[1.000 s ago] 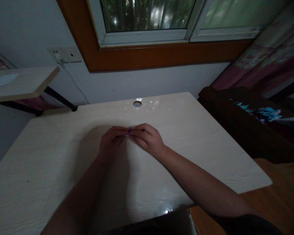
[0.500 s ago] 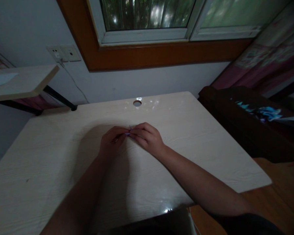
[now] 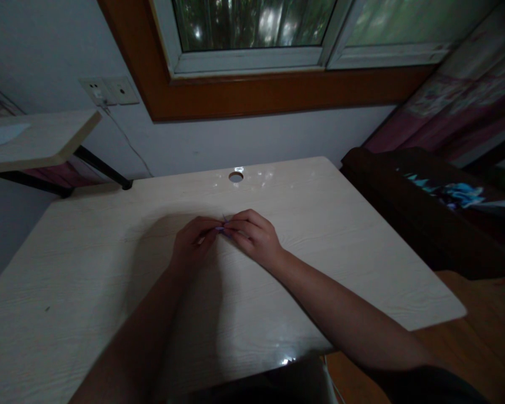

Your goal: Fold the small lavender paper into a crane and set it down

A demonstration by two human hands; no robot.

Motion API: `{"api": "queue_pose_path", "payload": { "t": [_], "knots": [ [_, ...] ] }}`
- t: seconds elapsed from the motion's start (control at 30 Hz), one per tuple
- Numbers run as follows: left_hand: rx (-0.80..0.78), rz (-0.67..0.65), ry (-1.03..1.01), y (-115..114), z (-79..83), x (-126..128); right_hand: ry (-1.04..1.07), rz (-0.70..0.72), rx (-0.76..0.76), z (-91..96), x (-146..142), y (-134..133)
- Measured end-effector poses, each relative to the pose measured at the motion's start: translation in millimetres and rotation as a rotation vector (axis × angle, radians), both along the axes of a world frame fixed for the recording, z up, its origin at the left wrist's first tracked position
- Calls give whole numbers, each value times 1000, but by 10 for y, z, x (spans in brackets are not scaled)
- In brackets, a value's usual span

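Note:
Fingertip to fingertip, my two hands meet over the middle of the pale wood-grain table (image 3: 328, 241). Between them is a small purple piece (image 3: 220, 228), thin and perhaps folded; most of it is hidden by the fingers, so its kind does not show. A narrow point of it sticks up just behind the fingertips. My left hand (image 3: 193, 240) pinches it from the left side. From the right, my right hand (image 3: 256, 235) pinches it too, with fingers pressed together.
A round cable hole (image 3: 236, 177) lies near the table's back edge. At the left a raised shelf (image 3: 46, 137) stands on black legs (image 3: 105, 167). A dark brown piece of furniture (image 3: 404, 207) with blue crumpled items (image 3: 463, 194) is at the right. A window (image 3: 252, 62) is behind.
Both hands keep almost the same place and grip. The purple piece shows slightly more between the fingertips.

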State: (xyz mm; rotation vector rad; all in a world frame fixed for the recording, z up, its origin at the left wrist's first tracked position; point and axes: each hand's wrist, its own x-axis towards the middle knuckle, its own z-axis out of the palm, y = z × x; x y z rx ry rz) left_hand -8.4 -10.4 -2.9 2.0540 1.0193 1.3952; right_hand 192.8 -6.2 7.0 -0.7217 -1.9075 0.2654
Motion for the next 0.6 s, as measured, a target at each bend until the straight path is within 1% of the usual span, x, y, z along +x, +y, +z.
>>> {"api": "queue_pose_path", "payload": {
  "t": [0.27, 0.6],
  "knots": [
    [135, 17, 50, 17, 60, -1, -20, 15, 16, 13, 1, 6],
    [71, -3, 6, 9, 37, -1, -9, -1, -8, 21, -1, -2]
  ]
}}
